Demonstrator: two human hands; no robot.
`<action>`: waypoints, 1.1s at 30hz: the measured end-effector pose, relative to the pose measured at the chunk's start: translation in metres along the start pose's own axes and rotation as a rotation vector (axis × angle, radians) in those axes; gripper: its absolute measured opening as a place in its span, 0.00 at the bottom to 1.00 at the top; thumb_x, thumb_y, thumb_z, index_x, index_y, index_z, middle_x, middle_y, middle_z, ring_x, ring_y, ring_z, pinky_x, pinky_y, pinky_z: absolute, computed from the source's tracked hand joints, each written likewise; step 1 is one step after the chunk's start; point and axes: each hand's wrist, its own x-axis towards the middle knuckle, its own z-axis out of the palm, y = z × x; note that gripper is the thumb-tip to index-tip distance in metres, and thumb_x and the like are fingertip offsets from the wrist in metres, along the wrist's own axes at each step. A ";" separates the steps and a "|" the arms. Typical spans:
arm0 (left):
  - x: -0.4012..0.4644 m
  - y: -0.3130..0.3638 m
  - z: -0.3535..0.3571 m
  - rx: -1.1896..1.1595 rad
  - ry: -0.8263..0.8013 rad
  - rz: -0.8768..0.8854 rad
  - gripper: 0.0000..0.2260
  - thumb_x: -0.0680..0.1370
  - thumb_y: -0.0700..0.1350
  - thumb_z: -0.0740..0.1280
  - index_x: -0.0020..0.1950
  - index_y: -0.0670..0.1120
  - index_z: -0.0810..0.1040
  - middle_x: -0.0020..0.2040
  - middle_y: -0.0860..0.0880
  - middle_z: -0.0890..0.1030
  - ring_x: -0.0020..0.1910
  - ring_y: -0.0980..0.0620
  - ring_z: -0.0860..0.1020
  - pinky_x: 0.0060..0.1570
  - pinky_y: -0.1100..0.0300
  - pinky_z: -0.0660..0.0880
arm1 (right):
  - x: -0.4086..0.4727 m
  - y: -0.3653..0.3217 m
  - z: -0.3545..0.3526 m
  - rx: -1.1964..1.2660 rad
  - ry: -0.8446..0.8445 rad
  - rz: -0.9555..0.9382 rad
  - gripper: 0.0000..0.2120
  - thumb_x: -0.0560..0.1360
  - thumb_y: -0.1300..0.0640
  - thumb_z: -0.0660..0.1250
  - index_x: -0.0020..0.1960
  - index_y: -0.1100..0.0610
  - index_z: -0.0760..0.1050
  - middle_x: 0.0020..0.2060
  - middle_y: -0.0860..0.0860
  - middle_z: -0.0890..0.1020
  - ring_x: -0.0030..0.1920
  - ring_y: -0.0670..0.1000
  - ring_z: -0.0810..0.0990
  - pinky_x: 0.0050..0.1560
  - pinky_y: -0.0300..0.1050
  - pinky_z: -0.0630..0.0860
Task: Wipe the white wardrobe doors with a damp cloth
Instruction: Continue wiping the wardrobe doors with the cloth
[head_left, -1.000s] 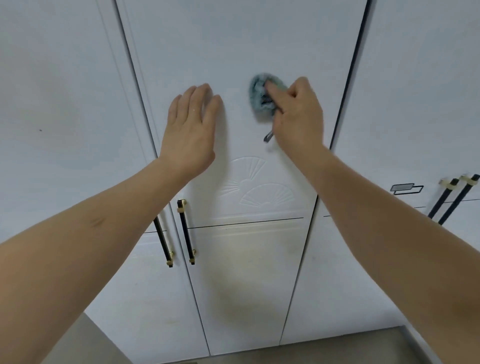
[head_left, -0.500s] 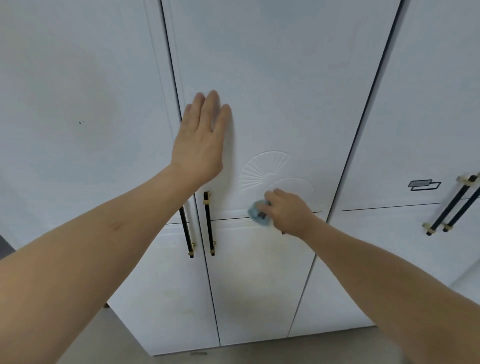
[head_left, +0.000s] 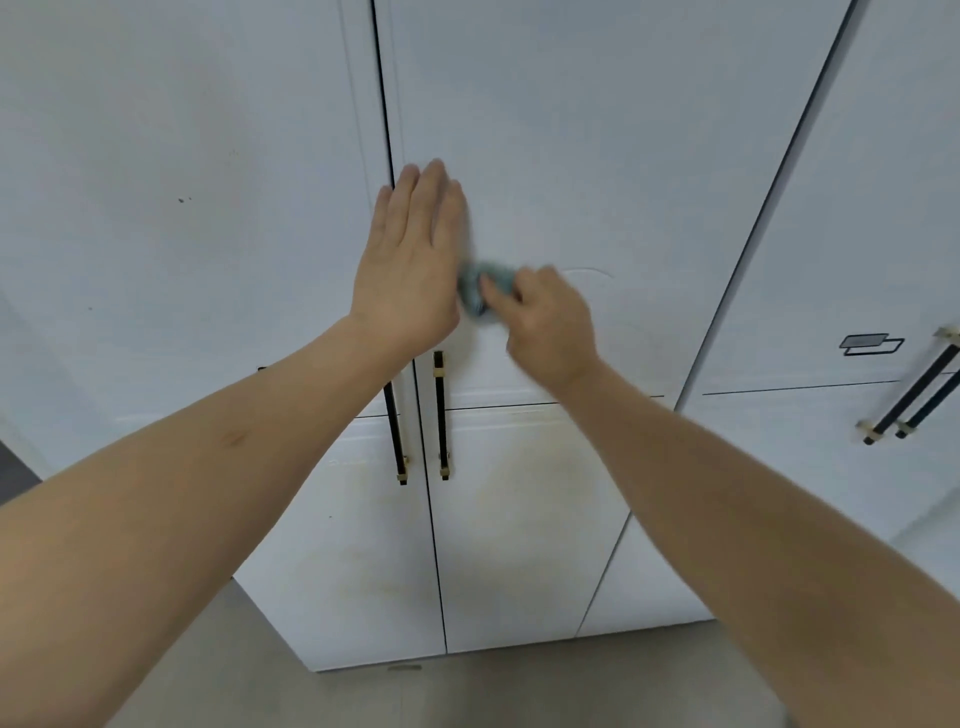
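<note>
The right hand (head_left: 545, 317) is gripping a bunched grey-blue damp cloth (head_left: 480, 288), fingers curled round it, and is pressing it against the middle white wardrobe door (head_left: 571, 156). The cloth is protruding from the hand toward 10 o'clock and is blurred, so its exact outline cannot be told.

The left hand (head_left: 410, 260) is lying flat on the same door, fingers straight and together, pointing toward 12 o'clock, holding nothing. It is sitting just beside the cloth at the cloth's 9 o'clock; whether the two are touching cannot be told.

The deciding relation: the bracing hand is blocking any stroke toward 9 o'clock, while bare door surface is lying open toward 12, 3 and 6 o'clock. The right hand is the one on the cloth, so the next stroke is judged to fall to it.

Two black bar handles with brass ends (head_left: 441, 415) are hanging at 6 o'clock from the hands, long axes vertical. Yellowish staining is showing on the lower door panel (head_left: 519, 493), apparently still needing wiping.
</note>
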 end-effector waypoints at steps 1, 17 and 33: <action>-0.002 0.002 0.003 0.004 -0.005 0.027 0.40 0.69 0.36 0.67 0.79 0.34 0.56 0.79 0.34 0.56 0.79 0.31 0.53 0.78 0.38 0.50 | -0.024 -0.008 0.013 -0.007 -0.071 -0.058 0.21 0.68 0.67 0.64 0.59 0.56 0.82 0.41 0.55 0.77 0.37 0.58 0.74 0.32 0.46 0.66; -0.029 0.037 0.036 0.073 -0.145 0.094 0.46 0.69 0.43 0.76 0.80 0.38 0.54 0.81 0.36 0.51 0.80 0.33 0.49 0.78 0.38 0.46 | -0.143 0.118 -0.015 -0.255 -0.668 -0.338 0.06 0.65 0.61 0.69 0.38 0.52 0.82 0.40 0.52 0.77 0.40 0.59 0.77 0.33 0.48 0.74; -0.001 0.082 0.061 0.112 -0.148 0.004 0.45 0.69 0.39 0.73 0.80 0.40 0.51 0.80 0.33 0.46 0.79 0.28 0.45 0.75 0.30 0.47 | -0.162 0.111 -0.012 0.078 -0.244 0.939 0.19 0.68 0.68 0.64 0.57 0.56 0.74 0.49 0.57 0.75 0.42 0.64 0.77 0.36 0.50 0.73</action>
